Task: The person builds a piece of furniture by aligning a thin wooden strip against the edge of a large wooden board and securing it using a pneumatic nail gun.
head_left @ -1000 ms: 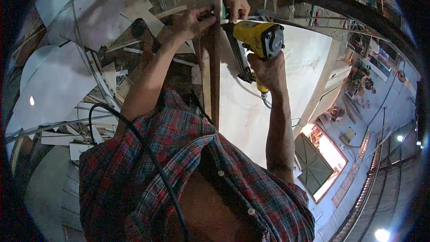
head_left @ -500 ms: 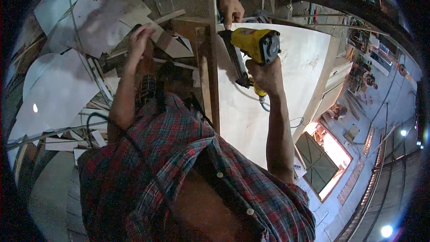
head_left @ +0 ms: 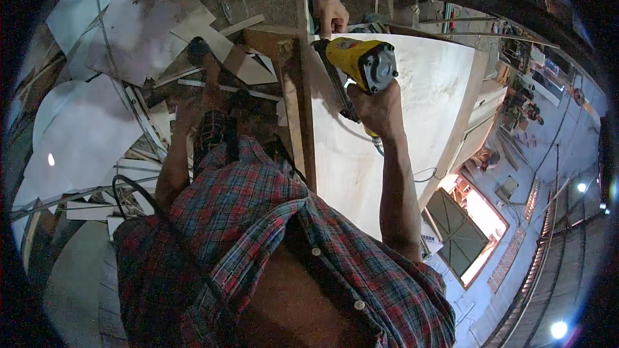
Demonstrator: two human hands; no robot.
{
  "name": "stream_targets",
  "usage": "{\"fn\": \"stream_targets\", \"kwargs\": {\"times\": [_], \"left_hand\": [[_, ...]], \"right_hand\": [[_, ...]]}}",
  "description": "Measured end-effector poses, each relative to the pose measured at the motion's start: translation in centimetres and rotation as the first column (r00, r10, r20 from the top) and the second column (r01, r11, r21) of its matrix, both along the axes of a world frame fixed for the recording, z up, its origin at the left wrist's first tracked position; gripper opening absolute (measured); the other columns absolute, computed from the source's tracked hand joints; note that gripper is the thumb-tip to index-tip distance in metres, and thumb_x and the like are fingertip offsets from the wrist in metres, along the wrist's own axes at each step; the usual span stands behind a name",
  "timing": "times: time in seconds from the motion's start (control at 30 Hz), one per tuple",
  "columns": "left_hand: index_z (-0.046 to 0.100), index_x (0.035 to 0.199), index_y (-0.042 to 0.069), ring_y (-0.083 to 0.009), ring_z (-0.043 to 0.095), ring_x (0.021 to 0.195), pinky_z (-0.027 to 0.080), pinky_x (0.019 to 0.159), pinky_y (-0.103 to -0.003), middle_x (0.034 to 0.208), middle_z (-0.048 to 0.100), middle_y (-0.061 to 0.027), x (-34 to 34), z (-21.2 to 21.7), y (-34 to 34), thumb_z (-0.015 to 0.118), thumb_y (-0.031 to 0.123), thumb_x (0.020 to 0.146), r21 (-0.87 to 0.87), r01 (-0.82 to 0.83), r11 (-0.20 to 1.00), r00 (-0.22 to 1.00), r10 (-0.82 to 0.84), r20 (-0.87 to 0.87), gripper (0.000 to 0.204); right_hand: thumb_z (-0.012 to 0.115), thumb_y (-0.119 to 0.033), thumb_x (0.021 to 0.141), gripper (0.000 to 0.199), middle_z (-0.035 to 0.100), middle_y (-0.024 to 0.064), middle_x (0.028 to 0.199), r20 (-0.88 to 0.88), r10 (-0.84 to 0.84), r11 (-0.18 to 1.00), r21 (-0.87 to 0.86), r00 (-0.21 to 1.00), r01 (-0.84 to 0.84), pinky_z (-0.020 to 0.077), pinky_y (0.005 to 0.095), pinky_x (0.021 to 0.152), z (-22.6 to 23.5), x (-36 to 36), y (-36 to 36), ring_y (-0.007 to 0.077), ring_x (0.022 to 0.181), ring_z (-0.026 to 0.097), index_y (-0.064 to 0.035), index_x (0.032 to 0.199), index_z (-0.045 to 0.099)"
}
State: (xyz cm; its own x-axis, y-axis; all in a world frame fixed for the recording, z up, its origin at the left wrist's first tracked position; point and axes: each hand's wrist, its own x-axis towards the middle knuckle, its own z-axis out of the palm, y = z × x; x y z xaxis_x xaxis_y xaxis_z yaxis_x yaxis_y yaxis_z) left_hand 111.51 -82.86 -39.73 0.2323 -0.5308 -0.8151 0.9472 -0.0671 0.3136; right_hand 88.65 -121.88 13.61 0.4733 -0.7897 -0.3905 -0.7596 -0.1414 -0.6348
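The yellow nail gun (head_left: 353, 58) is at the upper centre of the frame, inside the right hand's (head_left: 382, 108) grip — fingers wrapped around its handle. Its barrel's long axis runs left and slightly upward, nose beside the dark wooden edge (head_left: 305, 113) of the pale panel (head_left: 425, 96), just below a co-worker's hand (head_left: 331, 14); whether it touches is unclear. The right forearm rises nearly straight from the lower right. The left hand (head_left: 186, 111), farther from the tool, hangs dim at centre-left — its grip I cannot tell.
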Motion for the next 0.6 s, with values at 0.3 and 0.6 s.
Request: {"fn": "stream_targets", "kwargs": {"times": [0.3, 0.6], "left_hand": [[0.062, 0.122, 0.000, -0.0182, 0.063, 0.076, 0.055, 0.068, -0.031, 0.112, 0.063, -0.0078, -2.6, -4.9, -3.7, 0.060, 0.050, 0.094, -0.086, -0.052, 0.995, 0.999, 0.052, -0.007, 0.057], [0.058, 0.127, -0.003, -0.0145, 0.061, 0.080, 0.052, 0.074, -0.035, 0.105, 0.065, -0.0095, 5.5, 11.2, -12.7, 0.061, 0.037, 0.097, -0.038, 0.550, 0.834, 0.605, -0.367, 0.707, 0.051]], "right_hand": [[0.064, -0.007, 0.078, 0.031, 0.072, 0.0142, 0.094, 0.013, -0.040, 0.999, 0.034, 0.999, 0.039, 0.0539, 0.0330, 0.074, 0.1, 1.3, 0.2, 0.0208, 0.086, 0.070, 0.0034, 0.106, 0.066], [0.068, -0.012, 0.079, 0.020, 0.070, 0.0179, 0.077, -0.199, -0.112, 0.990, -0.102, 0.974, 0.093, 0.0524, 0.0352, 0.064, -3.0, -8.6, 5.7, 0.0150, 0.074, 0.067, 0.0028, 0.093, 0.067]]}}
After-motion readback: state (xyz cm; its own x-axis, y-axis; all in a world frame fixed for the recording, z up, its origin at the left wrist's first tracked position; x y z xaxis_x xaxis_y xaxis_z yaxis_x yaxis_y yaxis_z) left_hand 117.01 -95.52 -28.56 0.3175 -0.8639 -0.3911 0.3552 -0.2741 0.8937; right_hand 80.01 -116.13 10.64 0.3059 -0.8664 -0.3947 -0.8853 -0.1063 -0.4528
